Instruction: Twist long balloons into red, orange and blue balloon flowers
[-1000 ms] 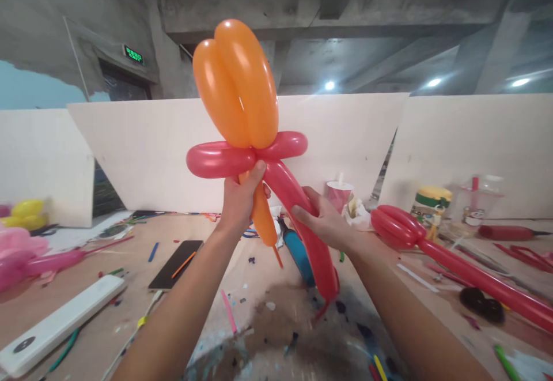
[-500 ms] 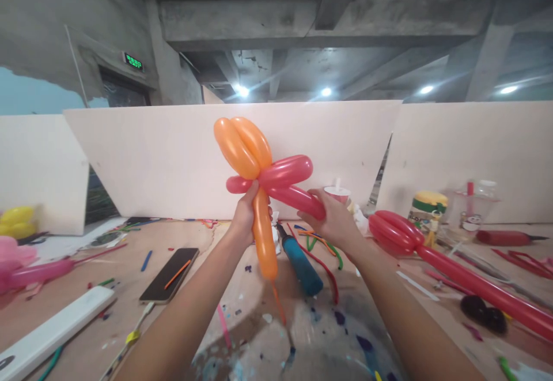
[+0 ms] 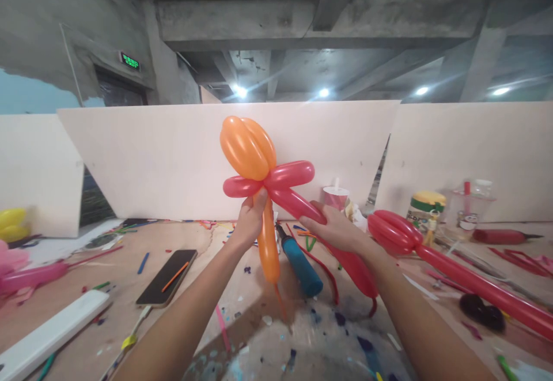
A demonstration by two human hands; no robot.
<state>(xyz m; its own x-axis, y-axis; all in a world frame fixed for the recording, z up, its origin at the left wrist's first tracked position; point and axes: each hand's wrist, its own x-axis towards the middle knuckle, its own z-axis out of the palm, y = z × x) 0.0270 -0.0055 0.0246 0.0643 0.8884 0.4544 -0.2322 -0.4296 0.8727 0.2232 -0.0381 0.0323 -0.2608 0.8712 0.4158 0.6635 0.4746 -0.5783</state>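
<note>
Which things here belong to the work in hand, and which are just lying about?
Work in hand:
orange balloon, in the left hand
red balloon joined to it, in the right hand
blue pump, probably; untouched

Just lying about, it seems:
phone
yellow-lidded jar
pink cup

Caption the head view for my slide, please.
Left hand and right hand hold an orange modelling balloon twisted with a red one; a blue hand pump lies on the table.

Rough workshop (bare concrete beams overhead), scrap-littered table
</note>
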